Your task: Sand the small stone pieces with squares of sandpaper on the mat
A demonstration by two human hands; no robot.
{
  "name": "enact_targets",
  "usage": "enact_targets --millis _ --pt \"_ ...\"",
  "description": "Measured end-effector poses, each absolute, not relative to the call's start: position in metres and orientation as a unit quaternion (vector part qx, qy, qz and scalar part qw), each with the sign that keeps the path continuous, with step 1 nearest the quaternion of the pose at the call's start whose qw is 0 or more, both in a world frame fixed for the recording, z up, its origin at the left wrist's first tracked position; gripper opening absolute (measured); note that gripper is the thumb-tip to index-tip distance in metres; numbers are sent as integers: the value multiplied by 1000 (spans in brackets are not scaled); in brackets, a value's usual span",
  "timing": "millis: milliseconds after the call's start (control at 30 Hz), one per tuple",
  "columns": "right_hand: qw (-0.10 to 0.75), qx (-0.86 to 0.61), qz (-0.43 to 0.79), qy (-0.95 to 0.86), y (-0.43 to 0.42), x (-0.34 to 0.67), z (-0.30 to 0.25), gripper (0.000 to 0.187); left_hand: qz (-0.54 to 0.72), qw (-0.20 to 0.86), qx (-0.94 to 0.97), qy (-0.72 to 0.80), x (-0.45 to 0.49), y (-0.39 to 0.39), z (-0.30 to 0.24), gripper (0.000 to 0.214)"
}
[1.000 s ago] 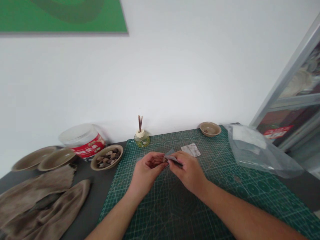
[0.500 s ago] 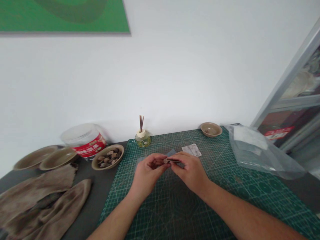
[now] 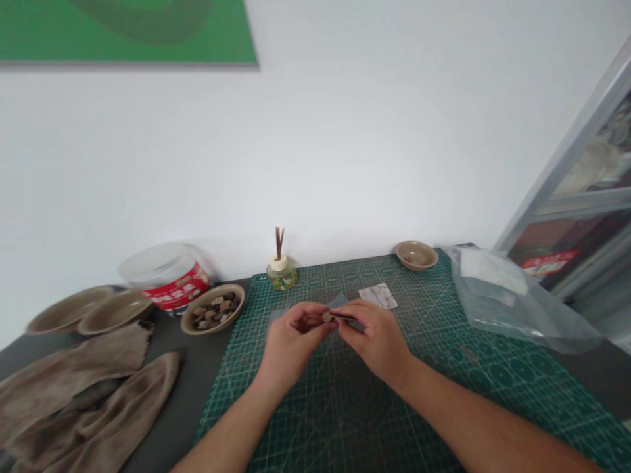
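Over the green cutting mat [image 3: 315, 420], my hands meet fingertip to fingertip. My left hand [image 3: 290, 338] pinches a small brown piece [image 3: 327, 316], like a pebble or wood chip. Between the thumb and fingers of my right hand [image 3: 379, 335] is a thin, dark-edged flat piece [image 3: 344, 318], possibly folded sandpaper, touching the brown piece. Fingers cover most of both items. Just behind the hands, a grey-blue sheet [image 3: 338, 300] and a pale speckled square [image 3: 378, 295] lie on the mat.
To the left are a bowl of brown pebble-like pieces [image 3: 213, 311], two shallow bowls [image 3: 116, 312], a red-labelled tub [image 3: 170, 279] and a brown cloth [image 3: 98, 401]. A reed diffuser [image 3: 282, 270], a small bowl [image 3: 417, 256] and a clear plastic bag [image 3: 513, 299] stand at the back and right.
Both hands keep the same pinch and nearly the same position. I see no clear movement of anything else.
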State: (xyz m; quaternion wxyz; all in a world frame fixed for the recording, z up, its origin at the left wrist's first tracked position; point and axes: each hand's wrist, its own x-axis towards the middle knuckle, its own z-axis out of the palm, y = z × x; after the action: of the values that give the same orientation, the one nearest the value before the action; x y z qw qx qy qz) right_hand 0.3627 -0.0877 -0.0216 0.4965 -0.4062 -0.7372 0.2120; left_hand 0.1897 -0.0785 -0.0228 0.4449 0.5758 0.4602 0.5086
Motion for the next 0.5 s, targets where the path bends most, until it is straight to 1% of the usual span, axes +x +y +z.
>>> enact_targets --millis 433,500 --pt "492 -402 210 -743 -88 364 -22 25 500 428 595 460 190 -79 -23 20" --pt "480 -410 213 -746 -87 365 -22 23 507 424 592 460 189 -79 -22 21"
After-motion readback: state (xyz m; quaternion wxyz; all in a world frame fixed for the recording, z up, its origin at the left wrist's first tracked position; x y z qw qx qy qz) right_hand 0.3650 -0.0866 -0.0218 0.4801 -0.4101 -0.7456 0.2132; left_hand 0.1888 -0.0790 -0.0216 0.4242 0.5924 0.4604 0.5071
